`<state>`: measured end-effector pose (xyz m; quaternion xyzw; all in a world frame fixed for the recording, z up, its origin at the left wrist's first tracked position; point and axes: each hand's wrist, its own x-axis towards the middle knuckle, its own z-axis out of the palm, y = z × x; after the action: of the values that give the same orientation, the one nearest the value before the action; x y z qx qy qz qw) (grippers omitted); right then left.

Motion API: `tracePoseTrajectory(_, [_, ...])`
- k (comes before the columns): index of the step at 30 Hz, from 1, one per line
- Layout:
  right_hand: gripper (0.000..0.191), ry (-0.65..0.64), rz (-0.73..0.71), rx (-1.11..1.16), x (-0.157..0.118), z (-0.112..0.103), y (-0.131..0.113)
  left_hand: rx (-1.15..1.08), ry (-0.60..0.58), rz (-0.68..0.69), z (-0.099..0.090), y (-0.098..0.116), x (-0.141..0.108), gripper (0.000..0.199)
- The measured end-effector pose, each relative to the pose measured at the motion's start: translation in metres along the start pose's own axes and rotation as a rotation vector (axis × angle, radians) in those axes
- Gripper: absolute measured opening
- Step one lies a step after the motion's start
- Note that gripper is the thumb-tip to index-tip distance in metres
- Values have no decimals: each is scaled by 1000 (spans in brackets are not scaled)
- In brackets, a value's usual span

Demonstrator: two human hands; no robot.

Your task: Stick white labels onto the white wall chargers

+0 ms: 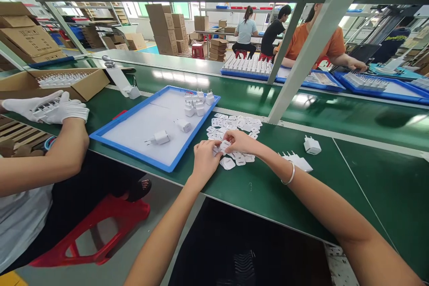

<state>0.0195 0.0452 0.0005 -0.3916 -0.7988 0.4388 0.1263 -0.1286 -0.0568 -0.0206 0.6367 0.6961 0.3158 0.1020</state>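
White sticker (224,146) sits pinched between the left hand (205,159) and right hand (240,141), near the label pile (234,126); a slipping fingertip could crease it or scatter loose labels.

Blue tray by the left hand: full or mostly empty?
Mostly empty. The blue tray holds a small cluster of white chargers at its far corner and two loose ones lying on their sides; the rest is bare white.
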Motion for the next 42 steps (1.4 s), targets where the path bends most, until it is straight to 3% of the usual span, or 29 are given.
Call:
tracePoseTrajectory(6, [14,64,-45,-41,-23,-7,-14,-61,33,103,-2,2,-1,12])
tracePoseTrajectory(11, [9,150,-22,-154,-73,-41,-20,-193,55,239,-5,5,-4,16])
tracePoseTrajectory(15, [16,119,61,-232,-107,-35,-4,-277,-7,314,-2,23,-14,19])
tracePoseTrajectory(19, [20,128,87,-236,-115,-6,15,-385,-231,210,10,48,-31,23])
tracePoseTrajectory(22, [16,151,87,-184,-114,3,22,-452,-307,81,25,60,-38,23])
tracePoseTrajectory(25, [16,154,96,-120,-116,1,25,-457,-314,6,39,62,-37,11])
tracePoseTrajectory(28, [18,150,106,-53,-119,-4,29,-441,-299,11,45,61,-34,10])
tracePoseTrajectory(32, [7,160,105,26,-120,-6,33,-442,-277,64,45,58,-37,12])
tracePoseTrajectory(36, [13,230,96,46,-118,-4,35,-473,-256,83,44,58,-41,18])
tracePoseTrajectory(42, [9,198,14,136,-122,-20,35,-673,-305,-23,37,58,-34,24])
